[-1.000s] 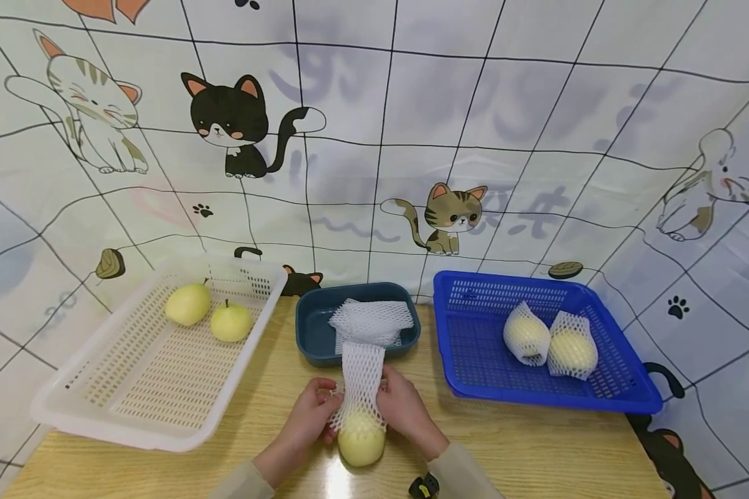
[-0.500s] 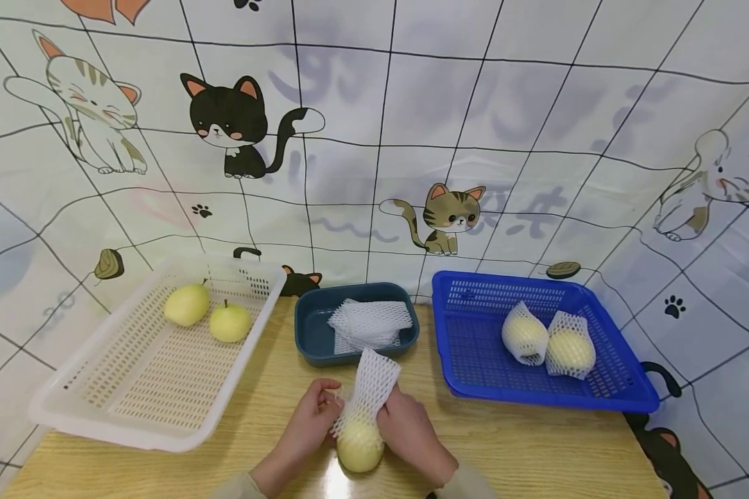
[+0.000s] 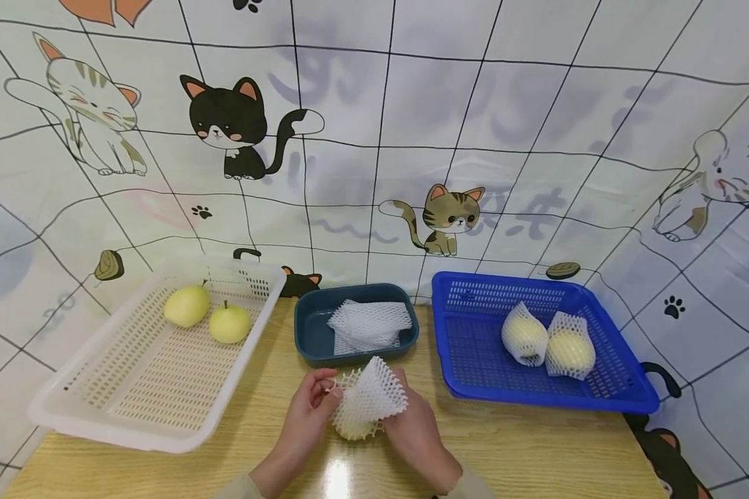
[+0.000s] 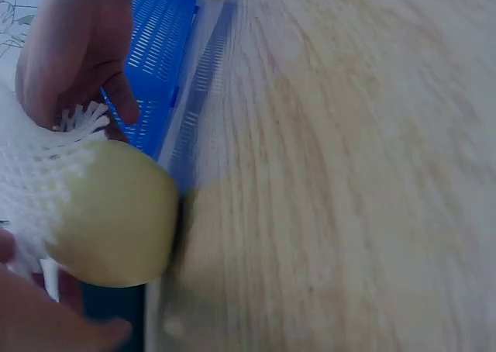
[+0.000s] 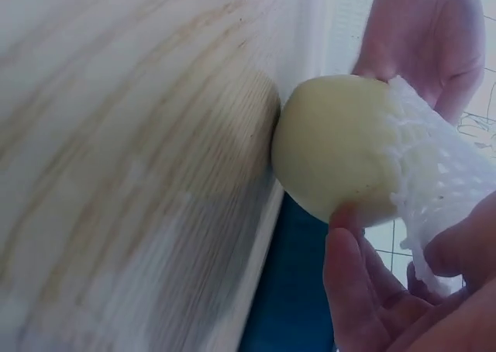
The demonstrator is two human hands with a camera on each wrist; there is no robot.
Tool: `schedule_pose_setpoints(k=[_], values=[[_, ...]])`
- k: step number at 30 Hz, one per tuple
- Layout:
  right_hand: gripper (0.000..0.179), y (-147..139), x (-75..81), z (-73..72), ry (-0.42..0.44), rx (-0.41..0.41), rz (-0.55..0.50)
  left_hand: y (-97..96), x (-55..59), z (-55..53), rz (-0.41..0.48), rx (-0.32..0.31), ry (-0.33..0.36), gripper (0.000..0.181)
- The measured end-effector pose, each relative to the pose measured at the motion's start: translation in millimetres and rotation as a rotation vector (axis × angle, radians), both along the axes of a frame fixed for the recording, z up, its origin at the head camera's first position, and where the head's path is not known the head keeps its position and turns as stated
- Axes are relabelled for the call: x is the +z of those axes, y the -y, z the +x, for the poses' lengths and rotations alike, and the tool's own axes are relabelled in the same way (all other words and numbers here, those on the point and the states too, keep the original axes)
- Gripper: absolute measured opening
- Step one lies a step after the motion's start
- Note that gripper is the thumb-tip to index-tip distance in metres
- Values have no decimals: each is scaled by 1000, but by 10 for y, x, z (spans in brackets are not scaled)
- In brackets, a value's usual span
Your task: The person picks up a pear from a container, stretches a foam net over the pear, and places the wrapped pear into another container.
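A pale yellow pear [image 4: 128,212] rests on the table, partly inside a white foam net sleeve [image 3: 371,395]. In both wrist views its rounded end sticks out bare from the mesh. My left hand [image 3: 306,416] pinches the sleeve's edge between thumb and fingers on the left side. On the right side my right hand [image 3: 415,426] holds the mesh, and a fingertip touches the pear in the right wrist view. The sleeve's loose end stands up, tilted to the right. Part of the right hand's fingers is hidden behind the net in the head view.
Left stands a white basket [image 3: 225,409] with two bare pears [image 3: 187,305]. Behind the hands, a dark teal tray [image 3: 312,339] bears white foam nets [image 3: 371,324]. At right, a blue basket [image 3: 474,353] has two netted pears [image 3: 570,351]. A cat-print curtain [image 3: 349,104] backs the table.
The sleeve's upper end has tipped right and down toward me, and the mesh covers more of the pear in the head view. My right hand has shifted slightly; the baskets stay put.
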State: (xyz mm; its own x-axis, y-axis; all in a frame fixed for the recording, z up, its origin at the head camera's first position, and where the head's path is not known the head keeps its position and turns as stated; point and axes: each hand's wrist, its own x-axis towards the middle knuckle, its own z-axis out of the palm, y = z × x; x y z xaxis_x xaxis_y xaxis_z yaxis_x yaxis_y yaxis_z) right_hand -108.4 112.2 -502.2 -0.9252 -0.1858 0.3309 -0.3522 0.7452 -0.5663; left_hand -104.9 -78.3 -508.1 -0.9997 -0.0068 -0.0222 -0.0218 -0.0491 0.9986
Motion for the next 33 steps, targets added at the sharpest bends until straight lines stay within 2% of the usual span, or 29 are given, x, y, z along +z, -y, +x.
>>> schedule_pose_setpoints(k=[4,7,15,19,23,25,27,29,33], values=[[14,-7,12,-1,112,32,-82,32,-7,37,-51,14,9,32],[11,6,14,-21,171,63,-158,48,-13,44,-58,17,9,32],[16,38,8,-66,323,114,-448,100,33,31,-79,8,40,35],[9,47,42,-46,328,90,-566,140,87,22,-111,9,43,32],[13,38,118,-6,291,79,-630,186,173,26,-116,-13,22,28],[14,35,161,6,282,103,-671,207,223,32,-93,-43,29,29],[16,33,196,12,310,146,-750,224,272,38,-39,-86,45,29],[22,32,231,15,372,211,-862,232,316,43,35,-139,60,30],[19,39,287,19,539,314,-1129,207,391,53,228,-223,107,18]])
